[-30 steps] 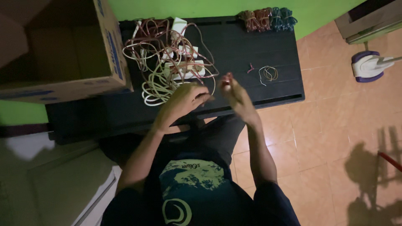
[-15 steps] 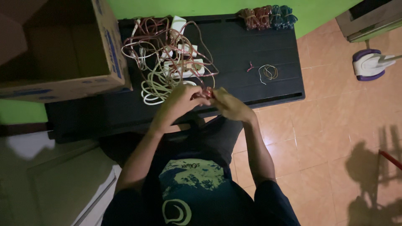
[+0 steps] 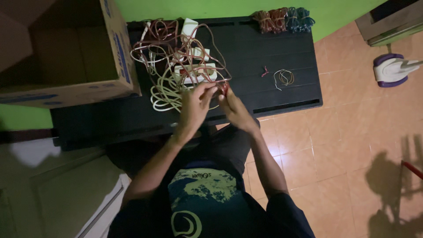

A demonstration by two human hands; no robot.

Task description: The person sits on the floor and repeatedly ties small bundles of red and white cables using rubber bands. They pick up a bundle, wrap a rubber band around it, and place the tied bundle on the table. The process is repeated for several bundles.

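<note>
A tangle of reddish-brown and cream cables (image 3: pixel 176 57) lies on a black table (image 3: pixel 246 53), wound about a white power strip (image 3: pixel 194 72). My left hand (image 3: pixel 194 108) and my right hand (image 3: pixel 233 108) meet at the tangle's near right edge. Both pinch a reddish-brown strand (image 3: pixel 222 87) between the fingertips, just above the table. The fingers hide how the strand runs between the two hands.
A large open cardboard box (image 3: pixel 66 53) stands on the table's left end. Coiled cable bundles in brown, red and blue (image 3: pixel 284 20) lie at the far edge. A small red tie (image 3: pixel 265 71) and a loose wire ring (image 3: pixel 285 77) lie right of my hands. A white and purple floor appliance (image 3: pixel 394 70) stands on the tiles.
My right hand has moved left from the table's near edge to meet my left hand, and both have shifted up to the cable tangle and taken hold of a strand.
</note>
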